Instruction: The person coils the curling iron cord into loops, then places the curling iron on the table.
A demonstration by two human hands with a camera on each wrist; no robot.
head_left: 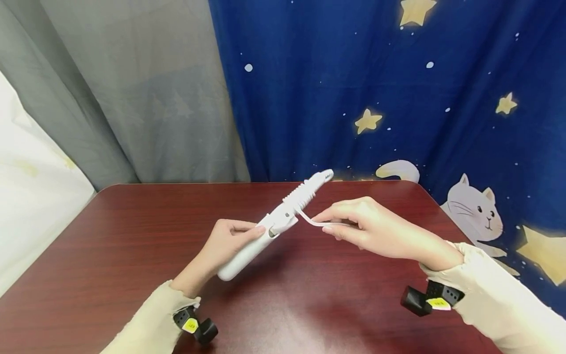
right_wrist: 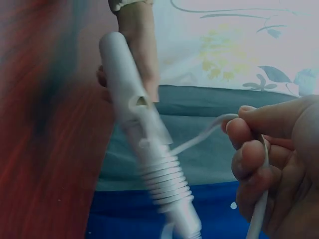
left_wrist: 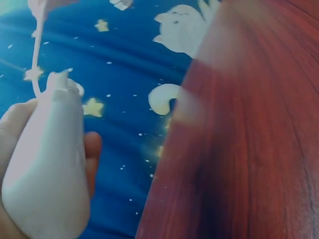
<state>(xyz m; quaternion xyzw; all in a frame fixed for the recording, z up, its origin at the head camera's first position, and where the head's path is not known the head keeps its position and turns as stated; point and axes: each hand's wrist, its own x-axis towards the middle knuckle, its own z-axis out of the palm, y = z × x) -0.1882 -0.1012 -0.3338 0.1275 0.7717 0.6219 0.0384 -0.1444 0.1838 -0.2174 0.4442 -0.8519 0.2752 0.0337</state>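
Note:
My left hand point(head_left: 227, 241) grips a white curling iron point(head_left: 245, 258) by its thick handle, holding it slanted above the table with its narrow tip up and to the right. Several turns of white cord point(right_wrist: 167, 181) wrap the barrel beyond the clamp lever. From these coils a loose length runs to my right hand point(head_left: 376, 228), which pinches it between thumb and fingers; more cord hangs below that grip in the right wrist view. The left wrist view shows the rounded handle end point(left_wrist: 47, 199) close up, with fingers on both sides of it.
A dark red-brown wooden table point(head_left: 132, 265) lies beneath both hands. Behind it hang a grey curtain point(head_left: 155, 98) and a blue curtain point(head_left: 305, 98) with stars and a white cat. White patterned cloth point(head_left: 35, 187) is at the left. Each wrist carries a small black camera.

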